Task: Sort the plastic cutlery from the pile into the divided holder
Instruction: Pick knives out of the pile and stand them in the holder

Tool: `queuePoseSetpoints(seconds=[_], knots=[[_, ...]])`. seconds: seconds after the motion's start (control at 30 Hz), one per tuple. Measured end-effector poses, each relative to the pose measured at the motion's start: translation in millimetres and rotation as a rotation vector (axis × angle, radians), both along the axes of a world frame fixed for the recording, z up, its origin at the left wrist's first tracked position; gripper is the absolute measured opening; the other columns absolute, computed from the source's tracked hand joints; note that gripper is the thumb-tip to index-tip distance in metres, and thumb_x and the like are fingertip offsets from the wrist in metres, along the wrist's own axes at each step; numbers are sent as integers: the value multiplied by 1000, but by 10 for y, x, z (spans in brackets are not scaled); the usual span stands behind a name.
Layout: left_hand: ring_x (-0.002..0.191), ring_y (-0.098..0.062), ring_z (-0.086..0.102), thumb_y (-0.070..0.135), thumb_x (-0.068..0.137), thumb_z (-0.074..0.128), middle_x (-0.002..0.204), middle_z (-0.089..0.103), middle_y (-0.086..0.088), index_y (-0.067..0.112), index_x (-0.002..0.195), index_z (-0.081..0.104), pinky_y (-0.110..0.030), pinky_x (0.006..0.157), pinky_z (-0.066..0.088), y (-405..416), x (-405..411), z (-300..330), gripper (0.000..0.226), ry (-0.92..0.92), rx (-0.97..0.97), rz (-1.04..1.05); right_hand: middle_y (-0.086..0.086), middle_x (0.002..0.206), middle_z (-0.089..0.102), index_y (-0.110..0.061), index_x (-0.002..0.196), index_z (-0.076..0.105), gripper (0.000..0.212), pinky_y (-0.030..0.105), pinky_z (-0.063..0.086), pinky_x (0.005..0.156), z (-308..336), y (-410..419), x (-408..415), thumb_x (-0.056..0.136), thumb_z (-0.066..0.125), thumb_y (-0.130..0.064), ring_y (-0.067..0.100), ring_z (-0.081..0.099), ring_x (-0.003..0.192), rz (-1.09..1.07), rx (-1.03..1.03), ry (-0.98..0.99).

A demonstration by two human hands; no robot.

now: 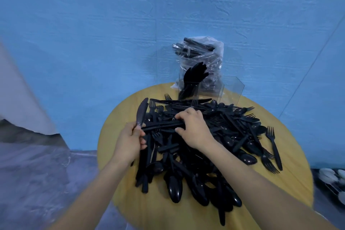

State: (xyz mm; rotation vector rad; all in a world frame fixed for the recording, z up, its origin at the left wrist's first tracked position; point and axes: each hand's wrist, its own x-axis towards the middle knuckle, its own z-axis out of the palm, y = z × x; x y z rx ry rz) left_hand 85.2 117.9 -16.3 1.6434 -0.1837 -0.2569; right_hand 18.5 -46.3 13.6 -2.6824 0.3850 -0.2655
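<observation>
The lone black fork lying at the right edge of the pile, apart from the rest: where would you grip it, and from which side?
Likely best by the handle of the fork, pinched across its narrow width from above, coming in from the right. It lies flat on the yellow table, its tines toward the wall and its handle end toward the person, with bare table on its right; the pile crowds its left.

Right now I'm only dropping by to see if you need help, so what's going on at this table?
A person is sorting black plastic cutlery at a round yellow table. The left hand grips a knife with its blade pointing up. The right hand pinches another piece on top of the pile, which is still large. The clear divided holder at the far edge has cutlery standing in its left compartment; its right one looks empty. A plastic bag of more cutlery stands behind it.
</observation>
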Motion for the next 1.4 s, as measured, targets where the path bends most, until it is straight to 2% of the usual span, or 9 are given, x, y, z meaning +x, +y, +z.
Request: queuePoseSetpoints(seconds=[0.2, 0.33, 0.57, 0.63, 0.8, 1.07, 1.23, 1.33, 1.4], knots=[[54, -9, 44, 12, 102, 35, 75, 48, -2, 7, 101, 54, -17, 49, 47, 0, 92, -118, 19, -20, -34, -11, -1, 137, 39, -20, 138, 43, 44, 35, 31, 104, -53, 39, 197, 96, 51, -31, 25, 30, 125, 88, -221, 57], [49, -1, 44, 11, 101, 36, 65, 47, 2, 15, 85, 52, -15, 47, 43, 25, 90, -210, 24, -152, -34, -4, 0, 136, 44, -20, 136, 45, 42, 35, 30, 102, -62, 69, 316, 96, 50, -32, 24, 34, 125, 160, -289, 73], [48, -3, 41, 12, 101, 36, 51, 46, 10, 15, 77, 51, -17, 47, 38, 51, 75, -239, 28, -214, -81, 19, 3, 123, 52, -19, 122, 56, 26, 33, 32, 95, -76, 60, 410, 98, 46, -16, 23, 46, 116, 219, -390, 83], [48, -3, 41, 12, 101, 36, 53, 46, 10, 14, 78, 51, -18, 47, 38, 50, 73, -238, 27, -211, -88, 26, 4, 120, 53, -18, 121, 56, 27, 32, 34, 93, -68, 34, 410, 97, 45, -10, 23, 47, 113, 221, -421, 76], [49, -2, 41, 12, 101, 36, 63, 48, 2, 16, 81, 52, -19, 49, 39, 41, 62, -233, 26, -202, -90, 29, 8, 117, 53, -11, 118, 59, 24, 32, 38, 89, -37, 5, 400, 98, 47, -16, 25, 46, 111, 238, -423, 151], [49, -1, 42, 12, 101, 36, 67, 50, 4, 17, 94, 57, -16, 49, 39, 46, 40, -204, 22, -195, -90, 54, 1, 102, 47, -12, 94, 53, 5, 29, 40, 81, -17, -58, 345, 92, 55, -8, 21, 46, 101, 116, -178, -28], [50, -1, 42, 12, 101, 36, 68, 51, 4, 11, 107, 57, -20, 51, 39, 48, 27, -187, 22, -154, -112, 68, -4, 90, 49, -17, 85, 50, 15, 25, 37, 74, 41, -129, 294, 89, 59, -6, 17, 46, 88, 60, -2, -234], [52, -3, 43, 10, 101, 35, 72, 52, 2, 12, 106, 57, -17, 50, 40, 31, 22, -100, 22, -109, -177, 86, -7, 76, 51, -15, 86, 53, 12, 10, 36, 62, 184, -155, 226, 88, 61, -6, 7, 46, 70, -19, 193, -305], [52, -4, 43, 9, 101, 35, 73, 51, 1, 12, 103, 56, -16, 49, 42, -32, 3, -5, 21, -94, -223, 75, -8, 73, 51, -14, 86, 55, 12, 7, 37, 60, 324, -118, 170, 87, 64, -6, 3, 44, 64, -40, 371, -351]])
